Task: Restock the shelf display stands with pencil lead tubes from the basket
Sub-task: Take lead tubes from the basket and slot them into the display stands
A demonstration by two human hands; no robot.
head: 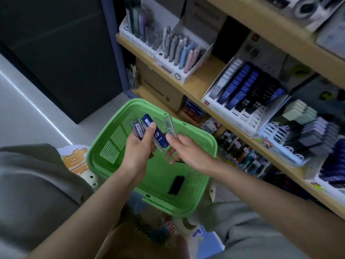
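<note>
While left hand [139, 146] grips tubes [149, 129], right hand [186, 149] pinches clear tube [170, 126].

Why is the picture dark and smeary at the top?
Head view: dim light; motion blur smears the top wooden shelf and the clear pencil lead tube in the right hand; the green plastic basket and the blue pencil lead tube in the left hand look sharper.

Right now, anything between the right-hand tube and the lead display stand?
Nothing visible. The right hand pinches a clear tube over the basket; only open air lies between it and the display stand on the shelf. The left hand grips other tubes, off that path.
</note>
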